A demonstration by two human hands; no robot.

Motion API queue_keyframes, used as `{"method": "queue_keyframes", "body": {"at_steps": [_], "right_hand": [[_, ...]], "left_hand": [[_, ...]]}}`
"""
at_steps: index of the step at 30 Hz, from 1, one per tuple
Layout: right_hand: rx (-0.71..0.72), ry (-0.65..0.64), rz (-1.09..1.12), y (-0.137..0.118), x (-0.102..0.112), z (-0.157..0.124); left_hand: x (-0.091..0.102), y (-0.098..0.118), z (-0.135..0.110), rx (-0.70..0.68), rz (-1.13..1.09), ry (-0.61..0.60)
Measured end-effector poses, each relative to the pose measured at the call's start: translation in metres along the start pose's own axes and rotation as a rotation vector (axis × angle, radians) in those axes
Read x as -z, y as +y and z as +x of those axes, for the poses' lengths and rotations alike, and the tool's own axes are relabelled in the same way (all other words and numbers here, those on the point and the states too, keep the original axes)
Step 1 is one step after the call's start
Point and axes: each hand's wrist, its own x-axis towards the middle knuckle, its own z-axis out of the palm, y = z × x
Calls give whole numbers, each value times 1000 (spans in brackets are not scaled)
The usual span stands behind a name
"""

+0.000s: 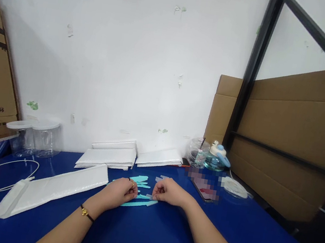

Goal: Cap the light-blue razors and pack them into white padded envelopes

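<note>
My left hand (120, 192) and my right hand (168, 192) rest on the blue table (144, 233), close together. Both pinch the ends of a small light blue strip (143, 196) between thumb and fingers. Under and behind the hands lie several more light blue strips (140, 180), some overlapping. A ring sits on a left finger and a dark bracelet on my left wrist. What the strips are made of cannot be told.
White padded envelopes (53, 188) lie left of my hands, with more stacked (107, 157) by the wall. Clear plastic jars (34, 138) and a white cable (2, 178) are at the left. A phone (205, 190), a cup and a blue bottle (217, 157) stand at the right. Cardboard (295, 138) leans behind.
</note>
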Motion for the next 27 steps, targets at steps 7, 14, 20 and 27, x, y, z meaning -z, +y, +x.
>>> {"method": "queue_keyframes", "body": {"at_steps": [7, 14, 20, 27], "right_hand": [[5, -104, 107, -9, -9, 0], [-5, 246, -165, -1, 17, -6], [-3, 281, -392, 10, 23, -7], [-25, 237, -495, 5, 16, -6]], "left_hand": [[-8, 13, 1, -28, -94, -46], [9, -13, -4, 95, -29, 86], [14, -43, -9, 192, 71, 39], [10, -36, -9, 156, 14, 36]]}}
